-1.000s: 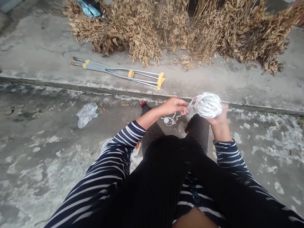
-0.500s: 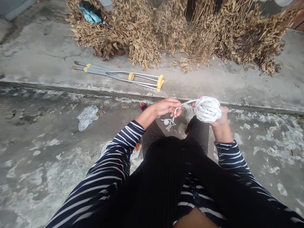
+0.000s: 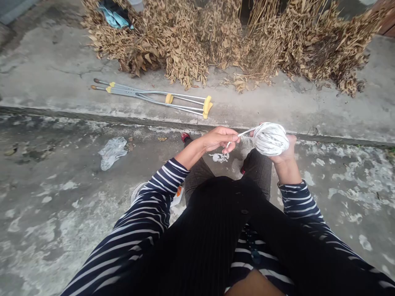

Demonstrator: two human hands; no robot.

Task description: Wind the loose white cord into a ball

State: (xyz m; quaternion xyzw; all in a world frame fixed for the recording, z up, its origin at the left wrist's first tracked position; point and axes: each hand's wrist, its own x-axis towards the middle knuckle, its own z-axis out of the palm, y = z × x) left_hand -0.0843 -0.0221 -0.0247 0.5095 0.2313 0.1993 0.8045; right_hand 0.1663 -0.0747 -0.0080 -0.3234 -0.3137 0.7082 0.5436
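A ball of white cord [image 3: 270,139] with thin dark lines rests in my right hand [image 3: 285,154], whose fingers curl behind it and are partly hidden. From the ball a short strand [image 3: 247,131] runs left to my left hand [image 3: 220,139]. There the thumb and forefinger pinch the strand, and a bit of its end hangs below the fingers. On the ground beneath, between my feet, lies a small loose heap of white cord [image 3: 220,157].
A pair of metal crutches [image 3: 151,96] with yellow pads lies on the raised concrete ledge [image 3: 262,107]. Dried leafy stalks [image 3: 185,45] are piled behind, with blue cloth [image 3: 114,18] on them. A crumpled clear plastic bag [image 3: 113,153] is on the lower ground at left.
My left hand has shifted slightly right toward the ball, and less of the strand hangs below its fingers. The ball has turned a little in my right hand.
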